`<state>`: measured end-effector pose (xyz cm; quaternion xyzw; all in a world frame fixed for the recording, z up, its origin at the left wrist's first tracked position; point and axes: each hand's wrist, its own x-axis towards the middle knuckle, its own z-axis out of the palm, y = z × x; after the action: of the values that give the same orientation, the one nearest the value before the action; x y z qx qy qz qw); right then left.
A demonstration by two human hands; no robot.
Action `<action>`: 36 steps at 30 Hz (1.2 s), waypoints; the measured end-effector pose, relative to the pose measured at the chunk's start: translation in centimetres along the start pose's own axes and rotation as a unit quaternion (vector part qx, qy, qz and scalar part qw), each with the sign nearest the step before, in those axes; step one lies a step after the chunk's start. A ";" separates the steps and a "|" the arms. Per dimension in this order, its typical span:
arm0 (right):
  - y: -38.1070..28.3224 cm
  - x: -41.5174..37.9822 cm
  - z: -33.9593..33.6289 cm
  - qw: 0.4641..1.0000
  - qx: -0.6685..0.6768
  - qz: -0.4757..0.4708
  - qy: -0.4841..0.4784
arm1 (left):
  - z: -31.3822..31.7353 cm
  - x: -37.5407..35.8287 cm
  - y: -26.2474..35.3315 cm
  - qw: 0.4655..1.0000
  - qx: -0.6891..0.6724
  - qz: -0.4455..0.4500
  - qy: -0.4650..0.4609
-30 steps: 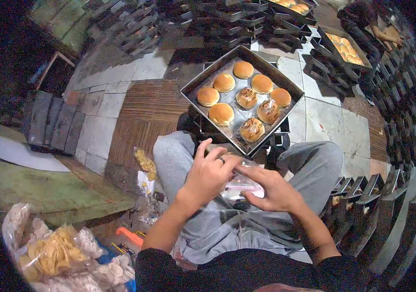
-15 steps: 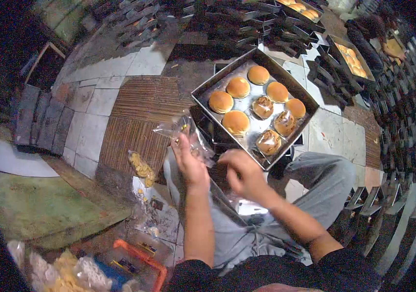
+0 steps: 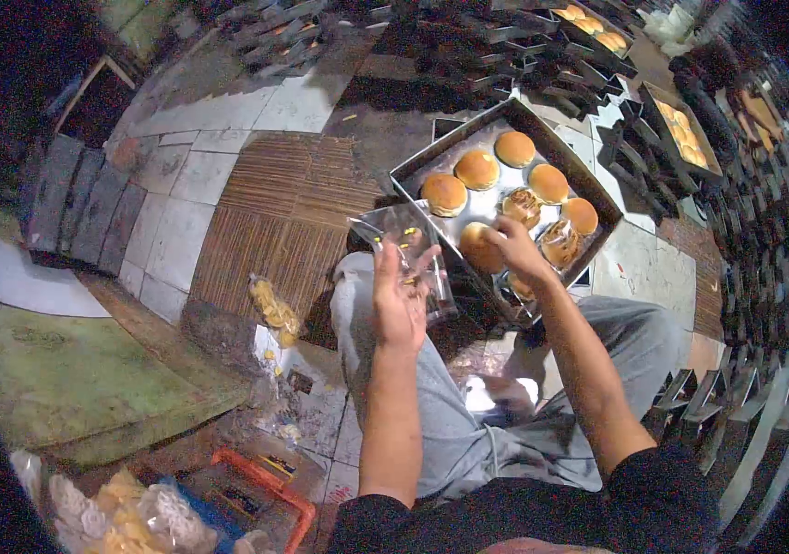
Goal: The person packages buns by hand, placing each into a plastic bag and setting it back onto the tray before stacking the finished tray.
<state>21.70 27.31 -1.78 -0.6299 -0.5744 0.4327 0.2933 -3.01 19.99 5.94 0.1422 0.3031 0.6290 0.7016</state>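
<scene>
My left hand (image 3: 401, 314), palm up, holds a clear plastic bag (image 3: 396, 229) with small yellow marks, left of a metal baking tray (image 3: 483, 203). Over the tray's near left part, the fingers of my right hand (image 3: 521, 253) are closed on a round golden bun (image 3: 475, 247), which is still inside the tray. Several other plain buns (image 3: 477, 170) sit around it. Bagged buns with brown streaks, such as this wrapped bun (image 3: 560, 244), lie on the right side; another wrapped one is partly hidden beneath my right hand and forearm.
More trays of buns (image 3: 682, 134) stand at the far right, near another person's arm (image 3: 756, 115). Stacked dark tins (image 3: 773, 231) line the right side. On the floor at left lie a bag of yellowish pieces (image 3: 274, 312) and an orange-rimmed crate (image 3: 297, 506).
My right hand has moved up and right from beside the tray onto a bun. The left hand keeps the bag, which now appears more spread out. The whole view has shifted slightly.
</scene>
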 end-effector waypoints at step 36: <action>-14.2 -19.3 -1.3 0.985 0.130 -0.101 -0.047 | 3.5 -5.3 -0.5 0.986 -0.161 -0.021 -0.023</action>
<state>16.87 11.05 15.16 -0.5041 -0.5869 0.5014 0.3872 -0.64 15.46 9.72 0.0353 0.1841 0.6515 0.7351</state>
